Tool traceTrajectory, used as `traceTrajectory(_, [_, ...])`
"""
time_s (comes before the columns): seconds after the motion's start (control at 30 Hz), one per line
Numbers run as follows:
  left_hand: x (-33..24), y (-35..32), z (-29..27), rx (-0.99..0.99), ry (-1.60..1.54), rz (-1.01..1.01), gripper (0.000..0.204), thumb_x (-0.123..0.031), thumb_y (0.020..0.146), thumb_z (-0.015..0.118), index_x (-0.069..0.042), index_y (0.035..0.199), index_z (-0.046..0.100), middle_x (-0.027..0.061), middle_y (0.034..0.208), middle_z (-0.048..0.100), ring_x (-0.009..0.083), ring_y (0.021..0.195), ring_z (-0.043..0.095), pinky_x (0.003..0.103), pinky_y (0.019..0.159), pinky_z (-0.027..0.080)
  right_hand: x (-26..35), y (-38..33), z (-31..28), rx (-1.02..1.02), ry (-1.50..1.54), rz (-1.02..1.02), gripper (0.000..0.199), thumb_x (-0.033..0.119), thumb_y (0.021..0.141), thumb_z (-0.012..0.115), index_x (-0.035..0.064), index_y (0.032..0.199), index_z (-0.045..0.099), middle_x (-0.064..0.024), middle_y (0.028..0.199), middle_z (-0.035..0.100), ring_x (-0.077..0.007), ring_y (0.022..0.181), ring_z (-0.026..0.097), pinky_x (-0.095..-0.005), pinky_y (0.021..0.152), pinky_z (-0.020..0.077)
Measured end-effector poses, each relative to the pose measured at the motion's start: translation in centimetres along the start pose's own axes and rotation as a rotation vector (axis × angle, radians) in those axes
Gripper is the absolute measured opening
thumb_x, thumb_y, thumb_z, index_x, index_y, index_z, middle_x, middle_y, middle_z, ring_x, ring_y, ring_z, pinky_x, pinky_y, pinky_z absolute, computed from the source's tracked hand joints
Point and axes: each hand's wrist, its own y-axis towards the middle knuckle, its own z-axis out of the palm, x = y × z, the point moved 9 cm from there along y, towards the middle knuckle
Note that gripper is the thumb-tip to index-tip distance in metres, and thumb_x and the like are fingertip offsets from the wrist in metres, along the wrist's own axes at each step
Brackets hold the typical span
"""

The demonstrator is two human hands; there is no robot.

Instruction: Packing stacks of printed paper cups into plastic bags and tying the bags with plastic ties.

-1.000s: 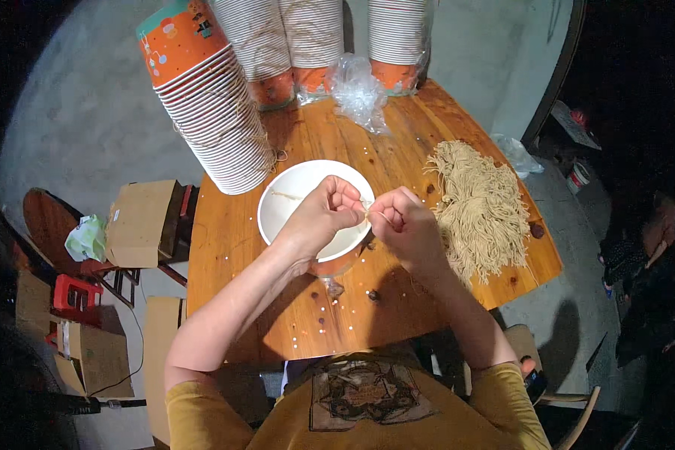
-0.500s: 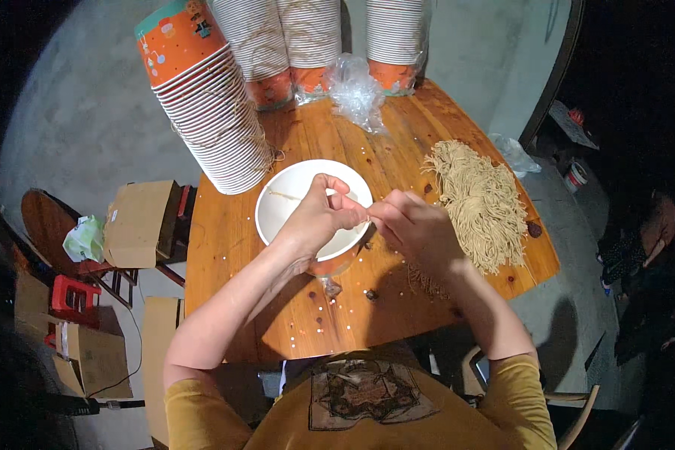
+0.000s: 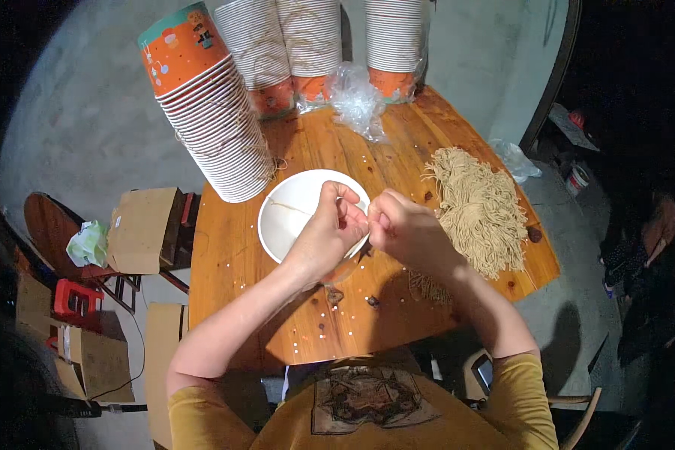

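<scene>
Partly, the left hand (image 3: 328, 234) hides the bowl (image 3: 283, 229).

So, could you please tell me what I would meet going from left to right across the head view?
Pale green plastic bag, leaning stack of paper tubs, white bowl, right hand, heap of tan yarn, small white container.

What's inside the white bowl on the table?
A strand of tan string shows in the far-left part of the white bowl. The left hand covers much of the right side, so anything beneath it cannot be seen.
</scene>
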Motion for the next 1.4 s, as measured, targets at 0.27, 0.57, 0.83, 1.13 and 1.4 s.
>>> traceTrajectory(0.27, [-2.1, -0.7, 0.5, -0.066, 0.274, 0.203, 0.030, 0.004, 0.086, 0.055, -0.007, 0.104, 0.034, 0.0023, 0.088, 0.048, 0.0104, 0.081, 0.048, 0.025, 0.076, 0.042, -4.8, -2.2, 3.8, 0.432, 0.808, 0.647, 0.021, 0.025, 0.083, 0.056, 0.0065, 0.074, 0.053, 0.0052, 0.065, 0.044, -0.0090, 0.058, 0.046, -0.0239, 0.050, 0.0378])
traceTrajectory(0.57, [-1.9, -0.6, 0.0, -0.066, 0.232, 0.192, 0.029, 0.002, 0.085, 0.057, -0.006, 0.101, 0.035, 0.0022, 0.087, 0.047, 0.0101, 0.081, 0.048, 0.025, 0.078, 0.043, -3.5, -3.0, 3.0, 0.376, 0.862, 0.701, 0.017, 0.026, 0.087, 0.058, 0.0103, 0.079, 0.057, 0.0063, 0.065, 0.044, -0.0043, 0.053, 0.041, -0.0207, 0.048, 0.0350])
traceTrajectory(0.83, [-1.8, -0.6, 0.0, -0.046, 0.234, 0.203, 0.026, 0.002, 0.086, 0.056, -0.006, 0.101, 0.035, 0.0020, 0.087, 0.047, 0.0091, 0.081, 0.047, 0.025, 0.077, 0.042, -1.5, -1.1, 0.4, 0.109, 0.275, 0.218, 0.019, 0.023, 0.088, 0.059, 0.0061, 0.082, 0.056, 0.0040, 0.070, 0.048, -0.0086, 0.062, 0.051, -0.0197, 0.052, 0.0395])
traceTrajectory(1.13, [-2.0, -0.7, 0.2, -0.027, 0.233, 0.170, 0.022, -0.001, 0.089, 0.056, -0.006, 0.099, 0.036, 0.0001, 0.085, 0.046, 0.0075, 0.078, 0.045, 0.024, 0.076, 0.041, -4.1, -3.8, 5.1, 0.486, 1.388, 0.824, 0.022, 0.032, 0.090, 0.055, 0.0127, 0.079, 0.054, 0.0081, 0.065, 0.042, -0.0016, 0.054, 0.036, -0.0175, 0.045, 0.0273])
traceTrajectory(1.4, [-1.4, -0.4, 0.1, -0.017, 0.205, 0.153, 0.024, -0.002, 0.088, 0.057, -0.006, 0.100, 0.037, -0.0003, 0.086, 0.048, 0.0073, 0.079, 0.046, 0.023, 0.075, 0.042, -3.6, -2.4, 1.8, 0.154, 0.596, 0.344, 0.009, 0.015, 0.089, 0.059, 0.0075, 0.086, 0.056, 0.0086, 0.067, 0.044, -0.0007, 0.057, 0.040, -0.0183, 0.050, 0.0338])
